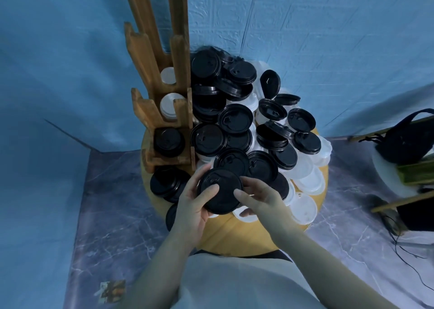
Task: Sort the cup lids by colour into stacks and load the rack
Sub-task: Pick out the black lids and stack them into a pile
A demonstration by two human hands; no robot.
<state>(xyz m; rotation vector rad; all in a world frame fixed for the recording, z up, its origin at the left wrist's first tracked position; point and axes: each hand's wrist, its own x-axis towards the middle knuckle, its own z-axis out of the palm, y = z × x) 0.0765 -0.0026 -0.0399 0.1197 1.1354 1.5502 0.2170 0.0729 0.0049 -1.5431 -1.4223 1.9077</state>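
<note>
A black cup lid [224, 186] is held above the near edge of the round yellow table [234, 236]. My left hand [191, 205] grips its left rim with the thumb on top. My right hand [257, 197] holds its right rim, thumb on top. Behind lies a heap of black lids [234, 118] mixed with white lids [305, 177]. The wooden rack [162, 92] stands at the table's left, with white lids [170, 104] in its upper slots and black lids [168, 142] in the lowest slot.
A low stack of black lids [168, 184] lies left of my hands by the rack's foot. A black bag [406, 139] and wooden frames sit at the right on the marbled floor [112, 214]. Blue cloth walls stand behind.
</note>
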